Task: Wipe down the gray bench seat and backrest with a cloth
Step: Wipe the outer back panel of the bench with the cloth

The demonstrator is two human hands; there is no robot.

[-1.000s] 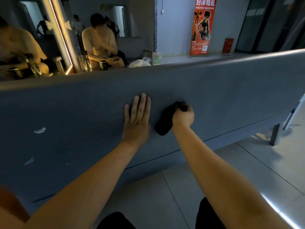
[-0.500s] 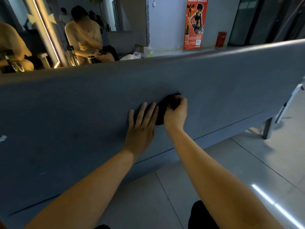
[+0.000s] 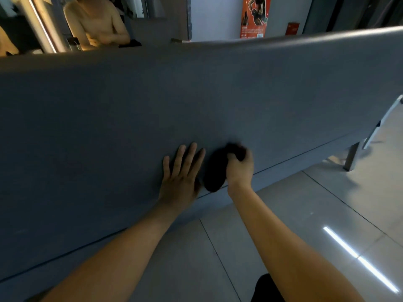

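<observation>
Gripping what, right hand?
— Dark cloth, pressed on gray bench near its front seam.
— Left hand?
— Flat on bench, fingers straight, at cloth's 9 o'clock, just beside.

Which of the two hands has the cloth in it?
The right hand, fingers curled round the dark cloth on the gray bench; the left hand lies flat beside it, fingers straight, holding nothing.

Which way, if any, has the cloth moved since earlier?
Yes. The cloth in the right hand slid toward the person: its lower end now reaches the bench seam, previously clear of it.
</observation>
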